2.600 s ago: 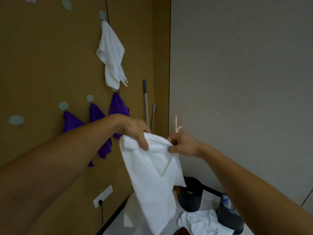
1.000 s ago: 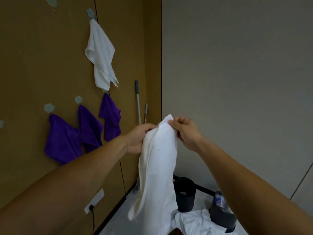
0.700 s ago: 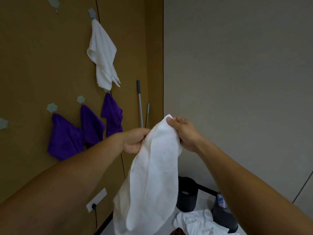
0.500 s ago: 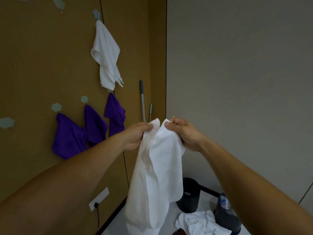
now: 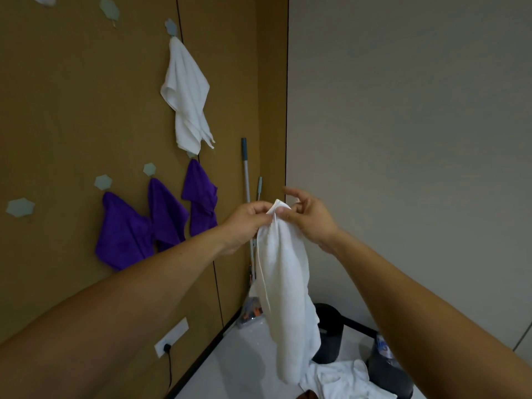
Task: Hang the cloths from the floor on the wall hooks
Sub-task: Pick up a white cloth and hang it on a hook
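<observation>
A white cloth hangs long and narrow in front of me, pinched at its top corner by both hands. My left hand grips the corner from the left; my right hand pinches it from the right with the other fingers spread. On the brown wall another white cloth hangs from a pale hexagonal hook. Three purple cloths hang on lower hooks. A bare hook sits at the far left, another bare hook near the top. More white cloth lies crumpled on the floor.
Two mop handles lean in the corner. A black bin and a dark container holding a plastic bottle stand on the floor by the grey wall. A wall socket with a plugged-in cable sits low on the brown wall.
I have gathered the spread cloth into a narrow hanging strip, and both hands have come together at one top corner. The view has shifted slightly.
</observation>
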Tool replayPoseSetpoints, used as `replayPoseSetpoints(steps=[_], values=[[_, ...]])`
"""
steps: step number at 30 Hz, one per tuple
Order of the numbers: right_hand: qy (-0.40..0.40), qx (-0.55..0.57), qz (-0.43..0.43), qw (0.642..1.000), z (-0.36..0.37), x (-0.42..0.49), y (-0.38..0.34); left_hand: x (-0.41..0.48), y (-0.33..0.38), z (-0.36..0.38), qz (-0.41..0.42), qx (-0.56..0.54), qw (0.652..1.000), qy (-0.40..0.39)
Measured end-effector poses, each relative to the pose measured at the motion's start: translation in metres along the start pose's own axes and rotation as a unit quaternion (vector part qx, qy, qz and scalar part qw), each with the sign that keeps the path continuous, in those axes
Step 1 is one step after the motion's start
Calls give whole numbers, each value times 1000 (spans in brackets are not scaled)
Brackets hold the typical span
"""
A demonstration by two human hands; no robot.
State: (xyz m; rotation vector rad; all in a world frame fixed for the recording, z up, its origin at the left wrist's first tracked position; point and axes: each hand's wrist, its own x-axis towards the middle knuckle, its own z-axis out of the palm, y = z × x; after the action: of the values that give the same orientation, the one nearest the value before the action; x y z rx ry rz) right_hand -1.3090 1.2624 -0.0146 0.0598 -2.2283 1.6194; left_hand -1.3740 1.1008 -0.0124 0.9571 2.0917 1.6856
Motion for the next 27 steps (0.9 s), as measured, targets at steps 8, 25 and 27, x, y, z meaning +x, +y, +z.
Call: replayPoseSetpoints(steps=[8, 25, 27], values=[[158, -126, -97, 975, -15, 13, -2, 7, -31, -16, -45, 239, 970, 24], [335, -65, 20, 940, -95, 30, 29, -17, -78, -97, -114, 447, 886, 49], [272, -83, -4, 959, -85, 32, 23, -6, -73, -73, -85, 424, 902, -1]])
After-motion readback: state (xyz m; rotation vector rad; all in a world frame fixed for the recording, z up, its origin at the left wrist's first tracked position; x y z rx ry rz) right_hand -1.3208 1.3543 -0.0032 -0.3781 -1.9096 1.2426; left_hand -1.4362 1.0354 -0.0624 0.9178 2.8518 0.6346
